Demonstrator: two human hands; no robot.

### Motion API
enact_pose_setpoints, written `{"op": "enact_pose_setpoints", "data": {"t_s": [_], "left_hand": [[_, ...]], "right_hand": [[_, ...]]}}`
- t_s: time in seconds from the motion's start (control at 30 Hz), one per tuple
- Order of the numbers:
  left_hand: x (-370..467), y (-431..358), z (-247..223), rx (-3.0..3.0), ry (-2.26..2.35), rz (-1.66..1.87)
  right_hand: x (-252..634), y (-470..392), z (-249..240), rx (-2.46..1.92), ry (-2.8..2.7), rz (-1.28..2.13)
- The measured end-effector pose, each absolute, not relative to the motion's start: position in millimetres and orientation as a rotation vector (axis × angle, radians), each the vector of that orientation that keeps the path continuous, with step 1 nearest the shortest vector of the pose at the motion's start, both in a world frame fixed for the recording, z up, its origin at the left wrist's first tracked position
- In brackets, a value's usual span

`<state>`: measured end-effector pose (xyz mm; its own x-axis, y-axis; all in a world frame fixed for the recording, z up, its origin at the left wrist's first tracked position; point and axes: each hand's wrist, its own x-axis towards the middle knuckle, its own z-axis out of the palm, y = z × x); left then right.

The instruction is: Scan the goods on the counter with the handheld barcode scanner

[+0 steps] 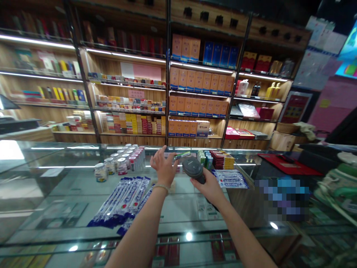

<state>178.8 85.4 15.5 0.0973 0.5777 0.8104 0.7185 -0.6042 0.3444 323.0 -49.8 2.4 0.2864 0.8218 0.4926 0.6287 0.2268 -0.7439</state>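
My left hand pinches a small green and white pack between thumb and fingers, above the glass counter. My right hand is wrapped round the handle of a dark grey handheld scanner, whose head is close to the pack. Long blue and white packets lie on the glass by my left forearm. Just beyond the scanner stand green packs and red and yellow packs, with more blue and white packets in front of them.
Jars and clear tubes with pink labels stand on the counter at the left. A red mat and a green bag are at the right. Shelves of orange boxes rise behind the glass counter.
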Motion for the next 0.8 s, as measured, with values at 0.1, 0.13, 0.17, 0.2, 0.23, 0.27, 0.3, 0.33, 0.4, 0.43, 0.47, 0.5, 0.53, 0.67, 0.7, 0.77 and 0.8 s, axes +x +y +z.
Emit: {"op": "enact_pose_setpoints", "data": {"t_s": [0.1,0.13,0.17,0.2,0.23,0.27,0.3,0.33,0.4,0.43,0.47,0.5,0.53,0.67,0.7,0.77,0.8], "left_hand": [[178.2,86.9,15.9,-2.22,-1.337,-1.545],[177.9,87.8,15.6,-2.217,-1.338,-1.553],[177.6,88.7,15.3,-2.212,-1.338,-1.561],[177.4,89.6,14.8,-2.208,-1.336,-1.568],[177.2,90.4,14.3,-2.206,-1.332,-1.572],[177.0,91.0,13.9,-2.204,-1.33,-1.572],[176.8,91.4,13.7,-2.204,-1.33,-1.571],[176.8,91.5,13.6,-2.205,-1.33,-1.568],[176.8,91.3,14.0,-2.212,-1.331,-1.56],[177.0,91.0,14.3,-2.213,-1.331,-1.556],[177.2,90.6,14.5,-2.215,-1.33,-1.553],[177.4,90.3,14.6,-2.215,-1.328,-1.551],[177.7,90.0,14.6,-2.215,-1.328,-1.549],[178.9,88.8,14.6,-2.208,-1.33,-1.548],[179.0,88.5,14.7,-2.209,-1.328,-1.55],[179.2,87.9,15.2,-2.21,-1.324,-1.555],[179.2,87.7,15.4,-2.211,-1.323,-1.557]], "right_hand": [[330.6,-41.6,-6.8,-1.644,-1.502,-0.104],[333.0,-38.9,-10.7,-1.724,-1.52,-0.194],[335.1,-36.5,-14.7,-1.792,-1.538,-0.285],[336.8,-34.5,-18.6,-1.843,-1.563,-0.365],[338.0,-32.9,-22.1,-1.883,-1.584,-0.43],[338.5,-32.0,-25.0,-1.916,-1.605,-0.478],[338.5,-31.6,-27.3,-1.944,-1.625,-0.507],[337.8,-31.7,-28.9,-1.971,-1.645,-0.52],[335.2,-33.0,-30.2,-2.015,-1.688,-0.517],[333.6,-33.9,-30.1,-2.034,-1.712,-0.507],[332.0,-34.9,-29.6,-2.05,-1.735,-0.495],[330.5,-35.7,-28.9,-2.066,-1.757,-0.483],[329.3,-36.5,-28.1,-2.079,-1.775,-0.471],[326.5,-39.7,-24.3,-2.096,-1.822,-0.422],[326.0,-40.7,-23.3,-2.094,-1.829,-0.411],[325.2,-42.8,-21.5,-2.087,-1.839,-0.406],[324.9,-43.8,-20.6,-2.086,-1.841,-0.415]]}}
